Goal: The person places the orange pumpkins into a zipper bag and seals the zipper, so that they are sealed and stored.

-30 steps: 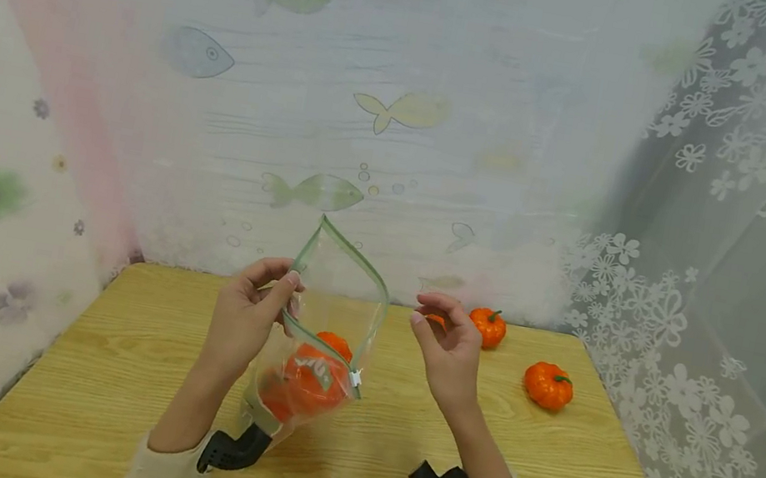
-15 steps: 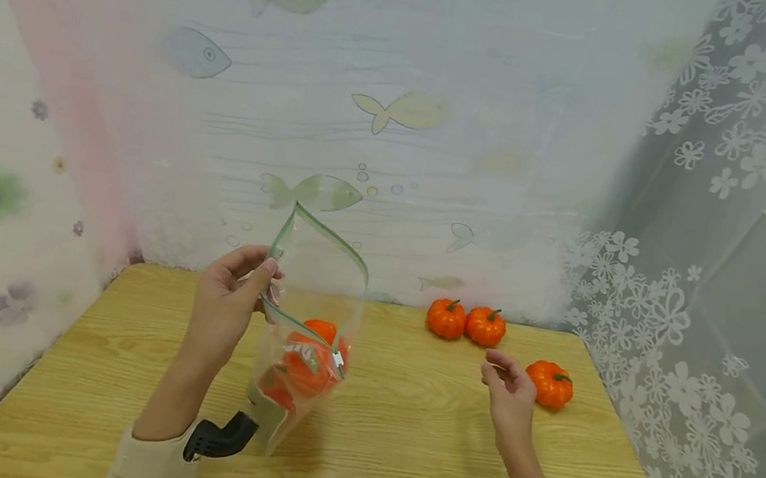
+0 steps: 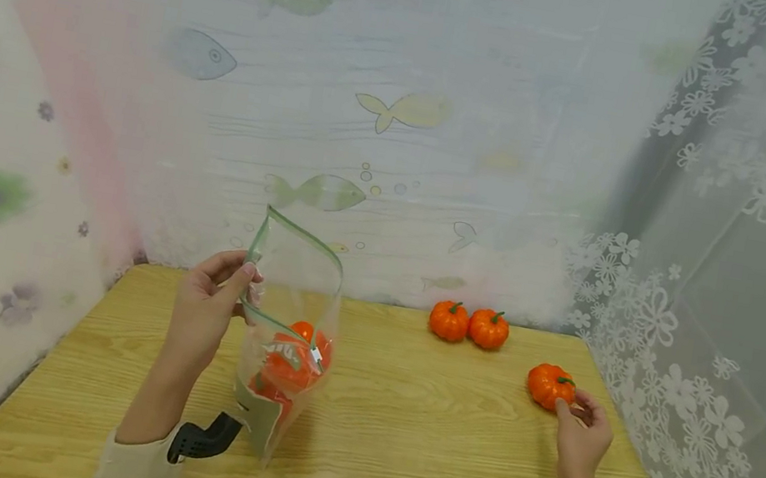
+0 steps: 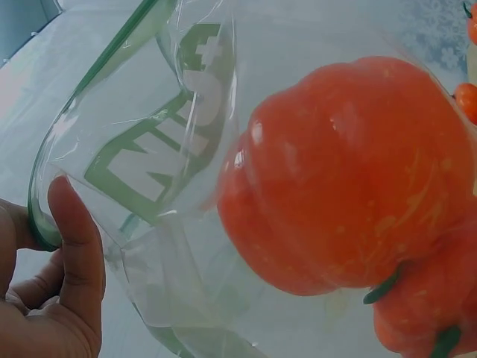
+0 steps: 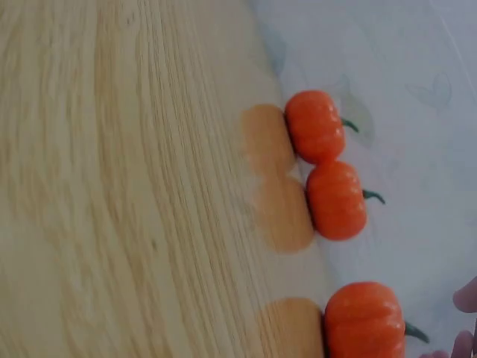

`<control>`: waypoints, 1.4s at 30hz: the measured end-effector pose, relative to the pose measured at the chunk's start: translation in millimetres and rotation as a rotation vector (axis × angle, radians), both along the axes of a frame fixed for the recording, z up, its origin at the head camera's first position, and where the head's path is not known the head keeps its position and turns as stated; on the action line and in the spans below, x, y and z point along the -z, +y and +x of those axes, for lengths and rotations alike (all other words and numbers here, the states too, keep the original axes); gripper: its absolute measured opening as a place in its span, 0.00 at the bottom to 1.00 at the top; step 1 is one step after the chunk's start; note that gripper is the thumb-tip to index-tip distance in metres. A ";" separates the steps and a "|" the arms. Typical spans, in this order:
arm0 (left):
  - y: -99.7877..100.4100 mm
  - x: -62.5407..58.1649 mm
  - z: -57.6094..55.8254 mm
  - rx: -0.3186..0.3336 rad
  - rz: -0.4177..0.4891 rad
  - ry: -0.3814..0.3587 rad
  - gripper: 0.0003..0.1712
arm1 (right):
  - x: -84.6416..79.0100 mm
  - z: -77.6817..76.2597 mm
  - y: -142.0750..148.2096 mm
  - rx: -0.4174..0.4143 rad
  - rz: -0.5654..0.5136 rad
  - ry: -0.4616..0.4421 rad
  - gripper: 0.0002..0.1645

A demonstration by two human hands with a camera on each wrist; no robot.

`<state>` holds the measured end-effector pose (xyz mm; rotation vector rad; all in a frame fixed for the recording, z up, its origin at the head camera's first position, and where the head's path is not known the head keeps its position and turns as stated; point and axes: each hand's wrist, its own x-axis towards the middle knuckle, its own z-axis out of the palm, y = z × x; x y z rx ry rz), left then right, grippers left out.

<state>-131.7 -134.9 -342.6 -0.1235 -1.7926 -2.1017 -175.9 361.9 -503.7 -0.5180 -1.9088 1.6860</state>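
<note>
My left hand (image 3: 208, 307) pinches the green-edged rim of a clear zip bag (image 3: 299, 259) between thumb and fingers. The bag's mouth gapes, and a white slider sits on its near edge. Inside lie small orange pumpkins (image 4: 350, 179) with green stems, pressed together behind the plastic; how many is partly hidden. At the table's right, my right hand (image 3: 582, 433) is beside a loose pumpkin (image 3: 550, 386), thumb by its near right side. In the right wrist view its fingertips (image 5: 468, 298) show at the edge, a little apart from that pumpkin's stem.
Two more pumpkins, a left one (image 3: 449, 320) and a right one (image 3: 489, 329), stand side by side at the table's back edge. Below everything is a wood-grain table (image 3: 394, 444). Patterned curtains (image 3: 405, 107) enclose it at the back and sides.
My right hand has moved from beside the bag to the right, reaching the loose pumpkin. My left hand has shifted left with the bag, still holding its rim.
</note>
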 end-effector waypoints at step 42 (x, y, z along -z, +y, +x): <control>-4.3 -25.1 14.9 0.004 -0.097 0.067 0.17 | 7.0 -32.9 35.1 -0.231 0.135 -0.384 0.55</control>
